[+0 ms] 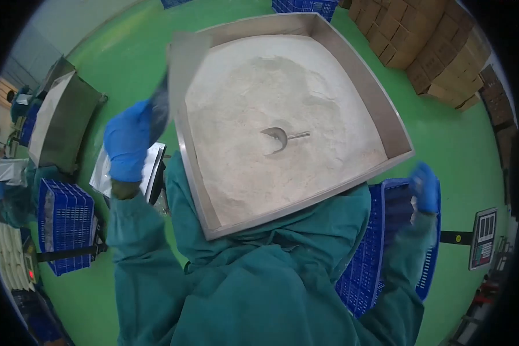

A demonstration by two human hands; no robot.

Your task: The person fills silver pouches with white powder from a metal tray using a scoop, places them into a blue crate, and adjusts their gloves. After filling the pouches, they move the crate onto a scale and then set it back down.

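Note:
My left hand [127, 141], in a blue glove, is closed around the lower end of a silvery-grey bag [187, 66], raised over the left rim of a metal tray. Its outline is smeared by motion. The metal tray [360, 86] holds a broad bed of pale powder [259, 179]. On the powder lies a metal scoop [279, 137], its handle pointing right. My right hand [424, 187], also blue-gloved, is over a blue crate [375, 230] at my right side. Blur hides its fingers. Below my left hand is a stack of silvery bags [153, 164].
Cardboard boxes [409, 34] are stacked at the back right. A scale display [483, 236] stands beyond the right crate. At left are another blue crate [66, 222], a metal bin [66, 121] and filled white packs [8, 256]. The floor [121, 52] is green.

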